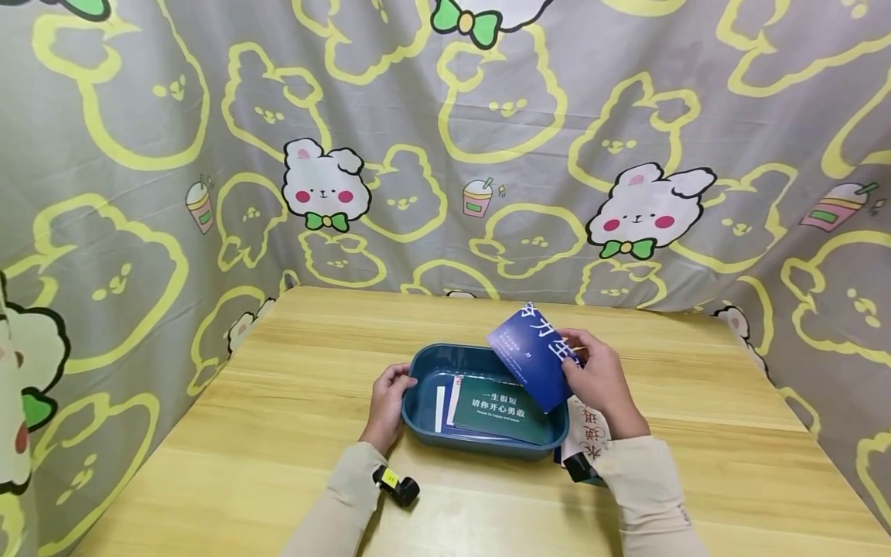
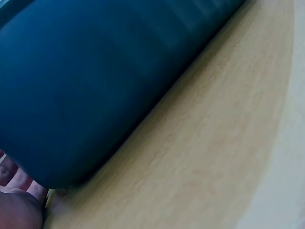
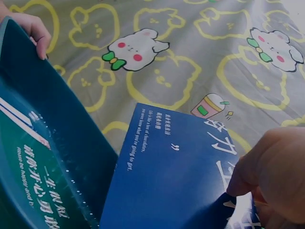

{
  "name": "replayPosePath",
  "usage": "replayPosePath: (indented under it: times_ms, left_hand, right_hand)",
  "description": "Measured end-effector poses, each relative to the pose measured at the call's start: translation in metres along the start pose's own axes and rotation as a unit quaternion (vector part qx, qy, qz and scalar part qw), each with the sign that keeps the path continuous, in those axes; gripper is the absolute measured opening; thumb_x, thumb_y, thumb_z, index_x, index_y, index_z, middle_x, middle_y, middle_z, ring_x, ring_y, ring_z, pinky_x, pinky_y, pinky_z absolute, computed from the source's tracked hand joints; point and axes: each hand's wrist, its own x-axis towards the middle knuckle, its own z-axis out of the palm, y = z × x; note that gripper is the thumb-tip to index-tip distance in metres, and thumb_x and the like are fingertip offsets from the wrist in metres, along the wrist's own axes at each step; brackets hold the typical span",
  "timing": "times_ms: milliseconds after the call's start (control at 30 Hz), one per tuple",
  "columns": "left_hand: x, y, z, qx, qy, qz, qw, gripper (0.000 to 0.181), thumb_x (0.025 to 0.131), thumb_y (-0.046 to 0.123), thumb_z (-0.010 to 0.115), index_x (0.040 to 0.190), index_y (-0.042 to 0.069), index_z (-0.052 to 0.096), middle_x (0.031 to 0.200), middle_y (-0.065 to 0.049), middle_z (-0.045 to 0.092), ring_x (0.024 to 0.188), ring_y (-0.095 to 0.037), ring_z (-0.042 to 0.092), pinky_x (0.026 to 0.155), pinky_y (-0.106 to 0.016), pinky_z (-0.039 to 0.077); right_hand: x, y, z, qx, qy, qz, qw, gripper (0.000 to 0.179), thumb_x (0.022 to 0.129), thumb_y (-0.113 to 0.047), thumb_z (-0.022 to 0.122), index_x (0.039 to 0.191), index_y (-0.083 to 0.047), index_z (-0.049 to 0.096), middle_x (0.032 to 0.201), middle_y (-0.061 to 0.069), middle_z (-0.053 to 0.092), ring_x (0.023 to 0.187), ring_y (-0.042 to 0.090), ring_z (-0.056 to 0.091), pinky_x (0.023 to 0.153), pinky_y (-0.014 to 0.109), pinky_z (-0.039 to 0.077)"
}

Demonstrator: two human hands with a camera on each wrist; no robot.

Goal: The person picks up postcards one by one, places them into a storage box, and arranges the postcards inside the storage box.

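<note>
A dark teal plastic basin (image 1: 480,446) sits on the table in the head view. My left hand (image 1: 387,402) holds its left end, thumb over the rim and fingers outside; the left wrist view shows the basin's outer wall (image 2: 95,95) beside that hand (image 2: 19,205). My right hand (image 1: 602,379) pinches a blue card (image 1: 532,356) with white lettering by its right edge, tilted above the basin's right part. Inside the basin lies a green card (image 1: 500,408), over blue and white ones at its left. The right wrist view shows the blue card (image 3: 167,171) close up.
Beside the basin, partly under my right wrist, is a pale card (image 1: 588,425) with red characters and a dark edge beneath it. The wooden table (image 1: 278,371) meets a grey patterned curtain (image 1: 418,255) at the back and sides.
</note>
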Motion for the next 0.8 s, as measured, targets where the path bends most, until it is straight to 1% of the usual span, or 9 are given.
replayPosePath:
  times_ms: [167,267,367,533,633,800]
  left_hand:
    - [0.0,-0.001,0.0,0.002,0.001,-0.001,1.0,0.031,0.085,-0.002,0.053,0.114,-0.012,0.057,0.108,-0.015,0.056,0.093,-0.017,0.051,0.077,-0.021,0.046]
    - [0.001,-0.001,0.001,0.005,-0.004,0.001,1.0,0.031,0.085,-0.002,0.053,0.114,-0.012,0.057,0.11,-0.015,0.056,0.095,-0.018,0.051,0.079,-0.022,0.047]
    - [0.001,-0.001,0.001,0.009,-0.008,0.004,0.9999,0.031,0.086,-0.001,0.053,0.115,-0.011,0.057,0.112,-0.015,0.056,0.097,-0.019,0.051,0.081,-0.022,0.047]
    - [0.0,0.0,0.001,0.006,0.0,0.007,1.0,0.03,0.085,-0.002,0.054,0.114,-0.012,0.057,0.109,-0.014,0.057,0.093,-0.017,0.051,0.079,-0.021,0.046]
    - [0.0,0.0,0.0,0.005,0.0,0.012,0.9999,0.031,0.085,-0.002,0.054,0.113,-0.013,0.057,0.107,-0.014,0.057,0.092,-0.017,0.051,0.078,-0.021,0.046]
    - [-0.001,-0.001,0.0,0.006,0.001,0.014,0.9999,0.031,0.084,-0.002,0.054,0.113,-0.013,0.057,0.107,-0.014,0.057,0.093,-0.018,0.05,0.078,-0.021,0.045]
  right_hand:
    - [0.0,0.001,0.005,-0.008,-0.028,-0.021,0.9993,0.04,0.087,0.004,0.053,0.126,-0.002,0.059,0.106,0.019,0.06,0.085,0.031,0.059,0.069,0.038,0.051]
    - [0.0,0.0,0.008,-0.018,-0.039,-0.032,0.9986,0.04,0.087,0.004,0.054,0.126,-0.003,0.06,0.105,0.018,0.061,0.084,0.03,0.059,0.069,0.04,0.053]
    - [0.0,0.0,0.012,-0.032,-0.054,-0.038,0.9973,0.039,0.088,0.004,0.055,0.126,-0.004,0.059,0.107,0.018,0.061,0.087,0.031,0.059,0.072,0.045,0.055]
    - [-0.001,-0.001,0.021,-0.038,-0.076,-0.042,0.9956,0.036,0.088,0.003,0.055,0.124,-0.003,0.057,0.11,0.018,0.061,0.092,0.032,0.06,0.077,0.051,0.054]
    - [-0.002,-0.002,0.026,-0.04,-0.078,-0.051,0.9948,0.034,0.087,0.004,0.054,0.121,-0.002,0.059,0.108,0.016,0.063,0.092,0.031,0.061,0.077,0.05,0.054]
    - [-0.003,-0.003,0.033,-0.058,-0.086,-0.084,0.9911,0.034,0.084,0.006,0.055,0.117,-0.001,0.062,0.102,0.015,0.064,0.09,0.029,0.061,0.078,0.048,0.053]
